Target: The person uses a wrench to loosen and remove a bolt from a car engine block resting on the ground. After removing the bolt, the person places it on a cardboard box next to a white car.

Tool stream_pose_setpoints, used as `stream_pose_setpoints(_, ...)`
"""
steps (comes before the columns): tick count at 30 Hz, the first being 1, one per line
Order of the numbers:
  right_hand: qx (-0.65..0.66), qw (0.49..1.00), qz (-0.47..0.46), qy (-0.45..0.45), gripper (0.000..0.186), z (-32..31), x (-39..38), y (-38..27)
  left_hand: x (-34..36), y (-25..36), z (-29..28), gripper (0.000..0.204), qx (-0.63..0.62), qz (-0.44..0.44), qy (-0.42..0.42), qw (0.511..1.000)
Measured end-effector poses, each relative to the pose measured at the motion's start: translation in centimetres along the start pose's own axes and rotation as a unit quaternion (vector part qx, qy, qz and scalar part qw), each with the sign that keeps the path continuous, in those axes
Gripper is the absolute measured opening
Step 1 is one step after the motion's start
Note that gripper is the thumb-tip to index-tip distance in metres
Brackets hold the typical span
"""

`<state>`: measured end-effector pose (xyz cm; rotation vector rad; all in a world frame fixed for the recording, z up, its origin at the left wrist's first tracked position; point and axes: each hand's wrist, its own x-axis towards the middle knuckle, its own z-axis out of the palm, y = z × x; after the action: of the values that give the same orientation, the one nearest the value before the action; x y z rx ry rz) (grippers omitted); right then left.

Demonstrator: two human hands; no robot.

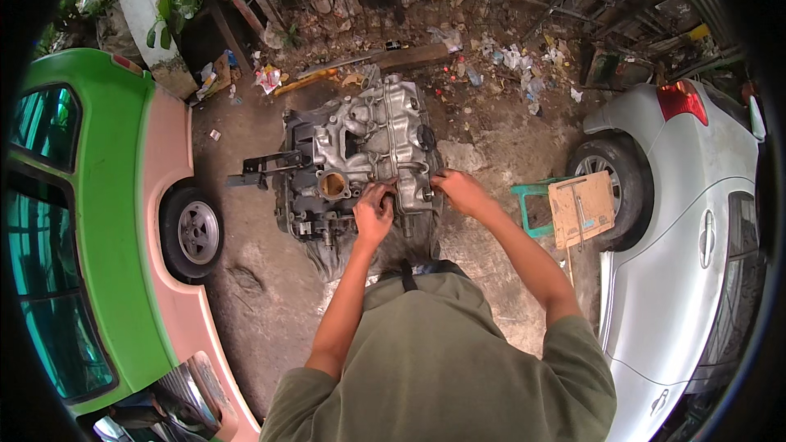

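A car engine [303, 147] sits on the ground in front of me, its silvery valve cover [400, 127] running along the right part of its top. My left hand [373, 211] is at the near left edge of that cover, fingers curled down against the metal. Across from it, my right hand [460, 191] has its fingers bent together at the cover's near right edge. Whatever either set of fingertips grips is hidden or too small to name. A round intake opening [333, 185] lies left of my left hand. Beyond my right hand is a black cap [426, 137].
A green and pink car [94, 221] stands on the left, a silver car [663, 303] on the right. Near the silver car's wheel, a wooden board [583, 209] lies on a green stool [534, 211]. Litter [516, 61] and a wooden beam [413, 56] lie behind the engine.
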<state>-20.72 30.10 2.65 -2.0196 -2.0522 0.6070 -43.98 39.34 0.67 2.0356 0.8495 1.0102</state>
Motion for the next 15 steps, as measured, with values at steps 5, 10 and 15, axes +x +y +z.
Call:
stream_pose_setpoints(5, 0.018, 0.999, -0.002, 0.027, 0.049, 0.3, -1.1, 0.1, -0.1, 0.1, -0.1, 0.023, 0.012, -0.014, -0.006, 1.0)
stream_pose_setpoints(10, 0.187, 0.978, 0.053, 0.081, 0.041, 0.9, -2.6, 0.3, -0.1, 0.5, -0.1, 0.022, 0.008, -0.038, -0.008, 0.999)
stream_pose_setpoints(15, 0.325, 0.936, 0.128, 0.051, 0.017, 0.4, -3.9, -1.0, -0.1, 0.3, -0.1, 0.021, -0.009, -0.057, -0.02, 0.998)
